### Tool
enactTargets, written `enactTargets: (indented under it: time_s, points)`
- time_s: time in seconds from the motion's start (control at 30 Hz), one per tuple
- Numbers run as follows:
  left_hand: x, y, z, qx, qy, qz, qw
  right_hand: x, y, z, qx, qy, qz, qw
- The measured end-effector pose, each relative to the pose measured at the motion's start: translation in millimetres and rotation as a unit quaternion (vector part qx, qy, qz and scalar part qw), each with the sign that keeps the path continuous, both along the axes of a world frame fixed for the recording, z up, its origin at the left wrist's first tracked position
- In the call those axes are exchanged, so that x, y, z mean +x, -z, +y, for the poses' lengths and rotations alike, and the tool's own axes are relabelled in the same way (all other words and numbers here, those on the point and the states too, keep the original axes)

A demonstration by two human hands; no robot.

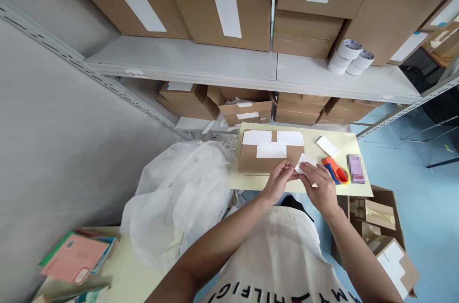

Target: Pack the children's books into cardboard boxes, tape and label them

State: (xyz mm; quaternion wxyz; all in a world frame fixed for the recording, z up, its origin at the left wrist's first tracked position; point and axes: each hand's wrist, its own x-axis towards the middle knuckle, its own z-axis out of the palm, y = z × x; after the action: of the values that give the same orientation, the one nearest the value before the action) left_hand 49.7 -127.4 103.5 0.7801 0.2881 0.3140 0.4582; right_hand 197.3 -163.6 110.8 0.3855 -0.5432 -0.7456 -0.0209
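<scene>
Both hands meet over the front edge of a small pale yellow table. My left hand and my right hand pinch a small white label between their fingertips. Just behind the hands lies a flat brown cardboard box with three white labels stuck on its top. An orange and blue tape dispenser sits on the table right of my right hand.
A white label stack and a purple object lie on the table. A big white plastic bag bulges at left. Open cartons stand at right. Grey shelves hold brown boxes and tape rolls.
</scene>
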Motion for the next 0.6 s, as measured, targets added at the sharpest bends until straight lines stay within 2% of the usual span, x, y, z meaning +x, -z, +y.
enactTargets:
  time_s: [0.17,0.33,0.6]
  points:
    - [3.2,0.0,-3.2,0.004,-0.005,0.046,0.999,4.6,2.4,-1.1,-0.045,-0.014,0.030,0.998]
    - [17.9,-1.4,-6.0,0.024,-0.007,0.086,0.996,21.8,2.6,-1.4,-0.069,-0.033,0.064,0.995]
    - [52.0,-6.8,-16.9,0.124,-0.027,0.187,0.974,50.6,-7.2,-5.2,-0.147,-0.071,0.191,0.968]
